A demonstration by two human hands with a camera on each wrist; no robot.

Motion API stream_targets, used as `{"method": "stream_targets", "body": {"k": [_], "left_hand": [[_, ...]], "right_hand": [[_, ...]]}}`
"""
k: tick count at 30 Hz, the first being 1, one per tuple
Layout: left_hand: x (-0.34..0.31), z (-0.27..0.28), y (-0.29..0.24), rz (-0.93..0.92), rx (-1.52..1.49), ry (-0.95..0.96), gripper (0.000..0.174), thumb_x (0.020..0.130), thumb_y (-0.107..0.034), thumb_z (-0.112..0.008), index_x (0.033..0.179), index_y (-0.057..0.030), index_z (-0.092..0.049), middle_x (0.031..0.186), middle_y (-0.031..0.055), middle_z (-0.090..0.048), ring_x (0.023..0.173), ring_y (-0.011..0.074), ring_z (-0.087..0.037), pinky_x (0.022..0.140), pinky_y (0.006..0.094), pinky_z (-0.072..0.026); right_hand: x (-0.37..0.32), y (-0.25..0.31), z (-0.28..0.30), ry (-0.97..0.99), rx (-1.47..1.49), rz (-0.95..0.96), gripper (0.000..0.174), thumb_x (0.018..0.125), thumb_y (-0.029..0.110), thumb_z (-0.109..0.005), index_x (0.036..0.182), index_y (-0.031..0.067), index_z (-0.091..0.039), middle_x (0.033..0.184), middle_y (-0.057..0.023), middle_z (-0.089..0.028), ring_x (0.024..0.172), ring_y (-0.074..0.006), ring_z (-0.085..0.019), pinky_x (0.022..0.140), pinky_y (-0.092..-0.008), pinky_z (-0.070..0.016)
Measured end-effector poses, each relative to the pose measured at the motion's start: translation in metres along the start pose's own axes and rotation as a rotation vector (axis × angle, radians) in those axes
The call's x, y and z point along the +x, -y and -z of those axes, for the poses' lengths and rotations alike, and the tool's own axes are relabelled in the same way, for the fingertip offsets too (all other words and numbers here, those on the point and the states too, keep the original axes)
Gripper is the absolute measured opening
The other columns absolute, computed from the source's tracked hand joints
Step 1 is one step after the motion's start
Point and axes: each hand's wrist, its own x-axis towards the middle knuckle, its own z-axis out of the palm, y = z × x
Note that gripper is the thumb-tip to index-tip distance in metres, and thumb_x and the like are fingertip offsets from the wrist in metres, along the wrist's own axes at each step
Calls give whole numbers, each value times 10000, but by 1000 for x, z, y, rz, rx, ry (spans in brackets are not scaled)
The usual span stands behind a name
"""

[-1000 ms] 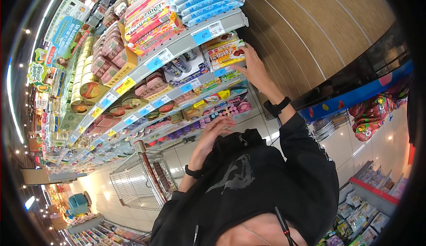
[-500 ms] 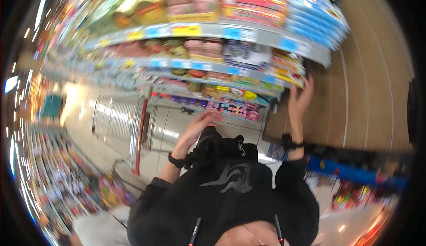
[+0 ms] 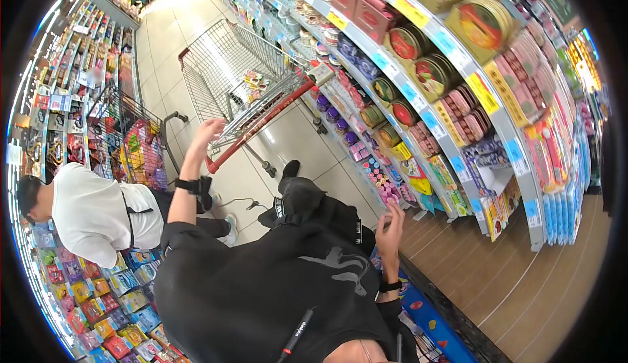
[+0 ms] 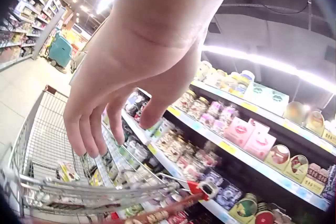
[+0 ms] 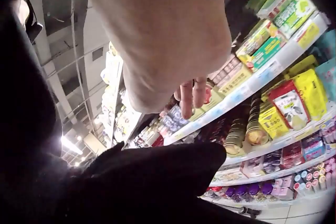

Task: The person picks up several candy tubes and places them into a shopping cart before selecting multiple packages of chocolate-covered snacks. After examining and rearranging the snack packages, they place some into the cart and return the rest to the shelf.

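Note:
My left hand (image 3: 208, 134) hangs in the air just above the red handle (image 3: 261, 126) of a shopping cart (image 3: 229, 55). Its fingers droop loosely over the cart in the left wrist view, holding nothing (image 4: 131, 77). A few packages (image 3: 254, 83) lie inside the cart. Beside the lower shelves my right hand (image 3: 390, 229) is raised with bent, relaxed fingers. No item shows in it, and in the right wrist view only some fingertips (image 5: 191, 95) come out past the wrist.
Stocked shelves (image 3: 451, 49) curve along the right, with wood-look panelling (image 3: 484, 271) at their end. A person in a white shirt (image 3: 98, 212) bends at the left beside another cart (image 3: 131, 134). Tiled floor (image 3: 157, 55) runs up the aisle.
The view has swung towards the cart and aisle. My right hand has come away from the shelf packages, and my left hand has moved out over the cart handle.

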Motion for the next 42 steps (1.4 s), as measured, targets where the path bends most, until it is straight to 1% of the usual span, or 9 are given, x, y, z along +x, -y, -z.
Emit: {"method": "stream_targets", "body": {"k": [7,12,18,23,26,31,36,41,42], "left_hand": [[88,143,12,225,362,74,452,914,-408,-557,1157,-37,-646,1056,90,-665,971,190,-613,852,349,-476],[175,203,41,207,325,113,501,893,-440,-581,1159,-21,-651,1037,88,-673,921,172,-627,820,322,-484],[322,117,37,29,442,192,614,754,-432,-750,1155,22,-648,1042,155,-681,943,218,-645,784,321,-516],[474,57,139,155,643,205,681,678,-392,-817,1139,72,-628,1094,215,-666,989,286,-651,815,365,-524],[494,37,181,201,706,204,626,633,-391,-806,1051,56,-674,1046,249,-680,953,357,-677,834,399,-543],[509,11,262,276,765,247,519,655,-349,-758,970,58,-696,1043,256,-679,1004,365,-663,843,408,-537],[525,-13,377,294,647,206,644,688,-348,-740,1126,93,-571,1129,308,-624,1097,402,-604,939,419,-486],[519,-18,395,362,649,352,710,704,-398,-770,1202,52,-537,1215,279,-580,1135,420,-572,955,448,-470],[512,-25,405,324,736,263,752,705,-430,-775,1267,-5,-512,1309,230,-497,1189,411,-522,985,480,-439]], "right_hand": [[97,72,-95,210,-119,115,364,892,2,-561,1252,-13,-506,1261,-184,-502,1010,-283,-572,863,-365,-474],[167,133,-190,299,-173,287,320,873,57,-593,1189,18,-560,1270,-174,-522,1156,-352,-514,975,-441,-412],[254,176,-286,336,-161,311,242,872,47,-591,1112,19,-600,1230,-153,-557,1131,-362,-523,972,-444,-408],[297,177,-353,367,-142,234,200,878,54,-587,1074,18,-607,1179,-148,-581,1099,-348,-532,962,-441,-406],[309,162,-382,315,-274,277,184,872,69,-594,1052,34,-608,1154,-130,-592,1066,-329,-544,934,-428,-410],[310,149,-393,303,-426,251,187,862,100,-601,1045,61,-615,1103,-100,-618,992,-296,-572,837,-417,-417],[316,148,-394,397,-461,209,197,830,98,-575,1018,62,-620,1041,-95,-637,886,-289,-597,790,-416,-417],[319,144,-394,464,-500,185,211,787,81,-549,986,61,-619,1015,-86,-653,848,-269,-606,766,-393,-408],[318,145,-394,471,-508,186,221,774,78,-544,981,63,-619,1006,-82,-657,836,-263,-607,765,-389,-406]]}}
